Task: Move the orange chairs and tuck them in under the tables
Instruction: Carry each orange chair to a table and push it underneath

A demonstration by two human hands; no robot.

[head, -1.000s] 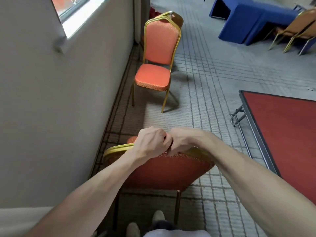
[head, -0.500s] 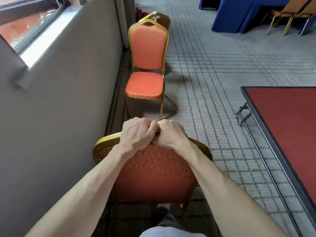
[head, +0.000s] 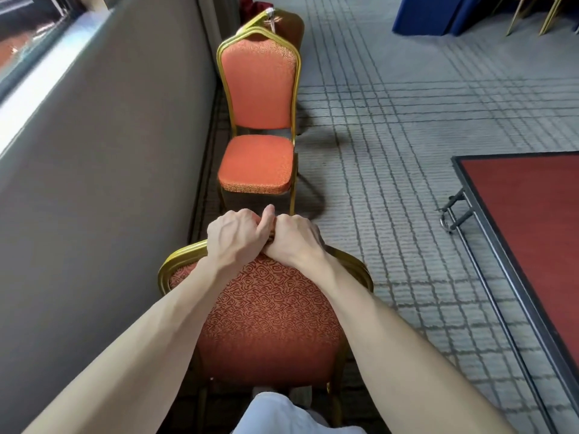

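An orange chair [head: 266,321] with a gold frame stands right in front of me, its patterned back towards me. My left hand [head: 236,238] and my right hand [head: 296,239] grip the top rail of its backrest side by side, knuckles touching. Its seat and front legs are hidden behind the backrest. A second orange chair [head: 258,126] stands just ahead along the wall, facing me. A red-topped table [head: 532,220] with a dark edge lies to the right.
A grey wall [head: 103,189] with a window sill runs close on the left. Behind the second chair is another chair back [head: 289,25]. A blue-draped table [head: 438,14] and gold chair legs [head: 532,14] stand far right. Grey patterned carpet spreads between.
The chair I hold has come closer and more upright in view, and the view has shifted so the second chair sits nearer. Both hands stay on the top rail.
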